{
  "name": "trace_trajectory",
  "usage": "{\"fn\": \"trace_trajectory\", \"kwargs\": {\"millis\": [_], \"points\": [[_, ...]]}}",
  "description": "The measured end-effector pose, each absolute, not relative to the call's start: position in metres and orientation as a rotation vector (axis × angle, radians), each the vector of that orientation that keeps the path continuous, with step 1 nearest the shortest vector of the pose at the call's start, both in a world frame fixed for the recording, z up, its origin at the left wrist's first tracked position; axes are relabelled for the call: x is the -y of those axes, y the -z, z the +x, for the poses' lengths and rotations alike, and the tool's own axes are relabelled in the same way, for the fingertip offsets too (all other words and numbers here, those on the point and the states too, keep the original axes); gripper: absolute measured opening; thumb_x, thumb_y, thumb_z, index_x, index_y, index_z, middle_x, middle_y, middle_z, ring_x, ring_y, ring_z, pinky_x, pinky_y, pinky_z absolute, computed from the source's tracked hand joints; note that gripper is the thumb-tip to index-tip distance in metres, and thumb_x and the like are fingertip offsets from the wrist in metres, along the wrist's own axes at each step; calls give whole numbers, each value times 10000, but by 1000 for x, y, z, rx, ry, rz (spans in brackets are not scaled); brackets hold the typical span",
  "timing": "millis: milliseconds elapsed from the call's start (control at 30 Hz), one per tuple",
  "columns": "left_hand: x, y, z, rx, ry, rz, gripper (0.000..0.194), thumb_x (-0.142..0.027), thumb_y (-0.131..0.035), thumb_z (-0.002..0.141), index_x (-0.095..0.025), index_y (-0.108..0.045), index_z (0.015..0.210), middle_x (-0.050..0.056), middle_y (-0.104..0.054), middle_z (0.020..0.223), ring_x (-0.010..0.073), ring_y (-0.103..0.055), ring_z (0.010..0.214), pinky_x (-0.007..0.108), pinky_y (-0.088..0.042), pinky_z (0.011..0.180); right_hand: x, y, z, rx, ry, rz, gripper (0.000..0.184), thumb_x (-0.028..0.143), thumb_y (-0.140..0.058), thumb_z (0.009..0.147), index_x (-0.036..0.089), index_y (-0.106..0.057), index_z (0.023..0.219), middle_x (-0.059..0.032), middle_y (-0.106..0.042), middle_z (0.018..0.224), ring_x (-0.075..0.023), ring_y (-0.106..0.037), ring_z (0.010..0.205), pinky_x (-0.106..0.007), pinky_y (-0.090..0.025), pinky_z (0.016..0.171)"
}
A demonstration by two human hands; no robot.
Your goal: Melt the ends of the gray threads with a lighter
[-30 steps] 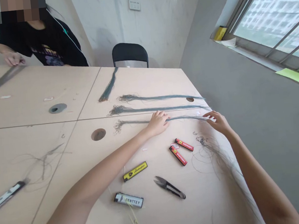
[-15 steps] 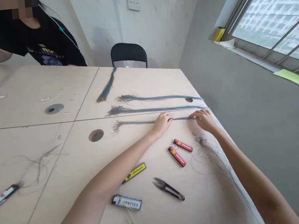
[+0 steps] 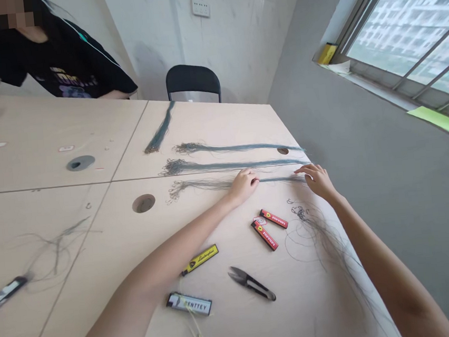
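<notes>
I have the left hand (image 3: 244, 185) pinching the nearest strand bundle (image 3: 277, 179), laid out toward the right edge of the worktop (image 3: 220, 121); the right hand (image 3: 317, 179), apart from it, curls over the bundle's end (gripping or not, I can't tell).

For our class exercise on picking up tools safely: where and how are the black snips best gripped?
I'd take the black snips by the long handle, coming from the wearer's near right side. They lie flat on the table, with the handle end toward that side and the pointed blades aimed away to the left, so this approach should avoid the tips.
</notes>
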State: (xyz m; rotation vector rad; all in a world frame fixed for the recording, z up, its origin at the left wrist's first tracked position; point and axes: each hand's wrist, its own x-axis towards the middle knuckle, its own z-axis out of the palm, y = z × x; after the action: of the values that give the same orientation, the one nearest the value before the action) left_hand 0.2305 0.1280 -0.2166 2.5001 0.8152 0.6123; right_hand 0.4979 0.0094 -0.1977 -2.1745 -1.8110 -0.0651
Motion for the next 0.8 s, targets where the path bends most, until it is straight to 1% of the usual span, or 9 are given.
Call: {"fn": "trace_trajectory", "kwargs": {"millis": [133, 200, 267, 533, 667, 800], "points": [[-123, 215, 223, -899, -649, 2517, 182, -273, -609, 972, -142, -665, 1084, 83, -661, 1145, 224, -610, 1130, 462, -507, 1018, -30, 199, 489, 1836, 40, -2146, 433, 100, -387, 856, 264, -766, 985, -87, -720, 1082, -287, -581, 1057, -443, -416, 927], [-120, 215, 221, -929, -638, 2528, 182, -265, -614, 966, -142, -664, 1091, 84, -657, 1154, 232, -600, 1148, 472, -498, 1027, -40, 200, 488, 1842, 30, -2143, 419, 99, -397, 847, 265, -767, 953, -77, -727, 1042, -284, -583, 1051, -439, -414, 934], [-118, 215, 220, -936, -613, 2537, 173, -257, -622, 961, -141, -667, 1081, 82, -660, 1143, 233, -601, 1146, 473, -499, 1023, -49, 201, 490, 1832, 30, -2151, 426, 92, -400, 836, 263, -768, 965, -76, -731, 1017, -286, -579, 1054, -435, -421, 925], [-119, 212, 221, -962, -590, 2518, 165, -281, -612, 967, -144, -672, 1036, 75, -665, 1122, 220, -606, 1119, 450, -498, 1009, -63, 205, 503, 1760, 76, -2165, 488, 75, -411, 779, 271, -791, 1015, -106, -702, 1062, -299, -546, 1010, -447, -450, 870], [-138, 207, 219, -1083, -587, 2492, 207, -330, -600, 975, -143, -667, 1034, 78, -665, 1110, 219, -612, 1096, 452, -501, 999, -59, 208, 507, 1724, 94, -2179, 489, 74, -416, 765, 296, -799, 972, -100, -686, 1052, -297, -530, 985, -459, -449, 867], [-160, 201, 219, -1167, -534, 2508, 232, -362, -600, 975, -146, -670, 1018, 83, -665, 1117, 225, -607, 1116, 471, -487, 1024, -57, 208, 512, 1658, 113, -2229, 485, 74, -417, 758, 291, -795, 970, -111, -675, 1059, -312, -520, 994, -479, -440, 866]]}}
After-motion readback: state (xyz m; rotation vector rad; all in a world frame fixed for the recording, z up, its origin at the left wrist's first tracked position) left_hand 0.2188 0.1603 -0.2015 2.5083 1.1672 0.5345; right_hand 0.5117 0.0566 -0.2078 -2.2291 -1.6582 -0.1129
